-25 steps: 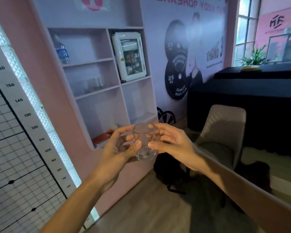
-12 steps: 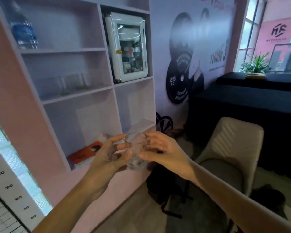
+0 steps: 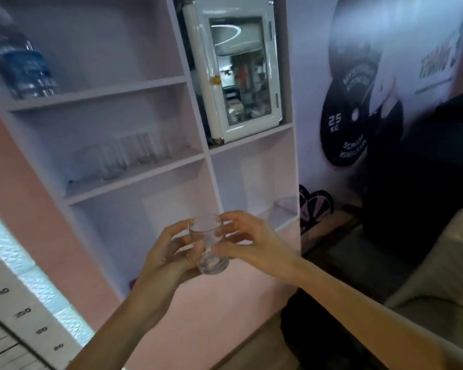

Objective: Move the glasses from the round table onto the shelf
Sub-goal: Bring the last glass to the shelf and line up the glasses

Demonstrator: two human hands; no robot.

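Observation:
A clear drinking glass (image 3: 208, 247) is held upright in front of me between both hands. My left hand (image 3: 166, 255) grips its left side and my right hand (image 3: 247, 243) pinches its right side and rim. Straight ahead stands the pale lilac shelf unit (image 3: 134, 172). Several clear glasses (image 3: 123, 156) stand in a row on its middle left shelf, above and behind the held glass. The round table is out of view.
A blue-labelled water bottle (image 3: 24, 68) stands on the upper left shelf. A white glass-door cabinet (image 3: 241, 73) fills the upper right compartment. A grey chair (image 3: 444, 263) and a black-draped table (image 3: 425, 166) lie to the right. A dark bag (image 3: 313, 327) sits on the floor.
I have come closer to the shelf unit, which now fills the view. Both hands still hold the glass between them, at about the same height.

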